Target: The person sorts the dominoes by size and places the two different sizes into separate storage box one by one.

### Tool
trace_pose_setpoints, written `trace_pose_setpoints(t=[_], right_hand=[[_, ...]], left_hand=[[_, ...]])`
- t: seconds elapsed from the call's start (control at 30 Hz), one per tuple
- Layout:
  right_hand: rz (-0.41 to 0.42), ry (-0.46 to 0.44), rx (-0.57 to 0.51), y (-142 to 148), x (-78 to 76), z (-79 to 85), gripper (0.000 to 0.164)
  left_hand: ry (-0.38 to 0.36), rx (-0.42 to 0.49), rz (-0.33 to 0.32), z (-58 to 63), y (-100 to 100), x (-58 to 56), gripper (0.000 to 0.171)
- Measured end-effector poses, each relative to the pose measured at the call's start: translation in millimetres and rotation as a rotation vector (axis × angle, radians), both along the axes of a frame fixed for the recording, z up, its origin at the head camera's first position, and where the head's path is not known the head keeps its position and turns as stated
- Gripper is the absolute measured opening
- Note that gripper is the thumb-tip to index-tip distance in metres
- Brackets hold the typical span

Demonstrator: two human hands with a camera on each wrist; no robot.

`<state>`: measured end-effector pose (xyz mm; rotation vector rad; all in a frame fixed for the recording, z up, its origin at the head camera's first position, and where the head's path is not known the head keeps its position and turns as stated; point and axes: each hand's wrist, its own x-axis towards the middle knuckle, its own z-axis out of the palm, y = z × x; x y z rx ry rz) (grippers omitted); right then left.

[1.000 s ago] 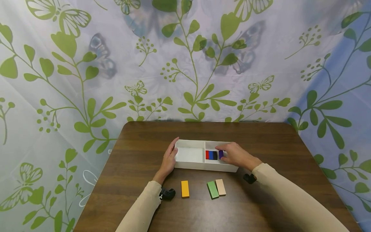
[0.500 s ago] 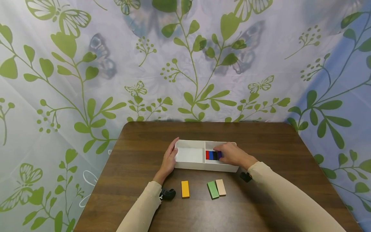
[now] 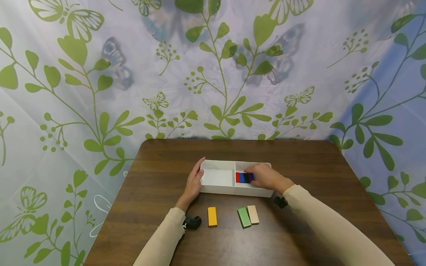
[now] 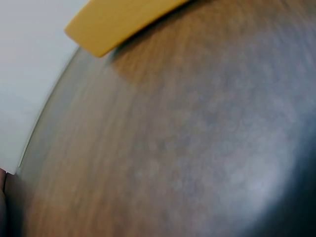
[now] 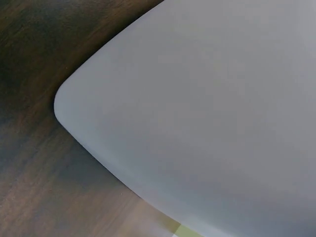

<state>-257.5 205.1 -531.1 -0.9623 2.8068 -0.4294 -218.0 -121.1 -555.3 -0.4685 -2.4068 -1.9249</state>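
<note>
Head camera: set high, facing forward and down, covering most of the table (image 3: 173, 155) and the patterned cloth (image 3: 186, 122) beyond. Left wrist camera: low, close to the yellow block (image 4: 118, 22). Right wrist camera: very near the white box (image 5: 187, 108), which fills most of its view. Head view shares both items

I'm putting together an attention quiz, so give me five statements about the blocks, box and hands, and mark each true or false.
1. The left hand is at the left end of the white box. True.
2. The yellow block is inside the box. False: the yellow block lies on the table.
3. The green block lies beside the beige block. True.
4. The right hand is in the left compartment. False: the right hand is in the right compartment, at the purple block.
5. The red block is next to the divider. True.
</note>
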Motion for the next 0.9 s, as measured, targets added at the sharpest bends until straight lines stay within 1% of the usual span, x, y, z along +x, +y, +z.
trace_pose_setpoints(t=[0.17, 0.23, 0.4, 0.53, 0.63, 0.73, 0.83, 0.9], right_hand=[[0.016, 0.017, 0.008, 0.4, -1.1, 0.1, 0.05], [0.001, 0.005, -0.001, 1.4, -1.0, 1.1, 0.051], [-0.03, 0.003, -0.07, 3.7, 0.7, 8.0, 0.047], [-0.038, 0.047, -0.136, 9.1, 4.2, 13.1, 0.044], [-0.074, 0.08, -0.188, 14.5, 8.4, 18.3, 0.043], [-0.106, 0.133, -0.252, 20.0, 12.8, 24.2, 0.039], [-0.139, 0.193, -0.317, 25.2, 17.4, 28.8, 0.036], [-0.179, 0.225, -0.366, 29.0, 21.0, 30.5, 0.034]], left_hand=[[0.011, 0.004, -0.013, -0.7, -0.5, -1.1, 0.048], [0.012, 0.003, -0.014, -0.9, -0.5, -1.2, 0.048], [0.008, 0.006, 0.009, -1.2, -1.0, -0.7, 0.048], [0.009, 0.015, -0.002, -0.7, -1.8, -0.7, 0.05], [0.003, 0.058, -0.03, 0.6, -2.4, -1.2, 0.051], [0.006, 0.115, -0.038, 2.0, -2.8, -1.9, 0.052], [0.031, 0.136, -0.017, 3.6, -3.6, -1.9, 0.051], [0.069, 0.134, 0.009, 6.4, -4.2, -1.3, 0.052]])
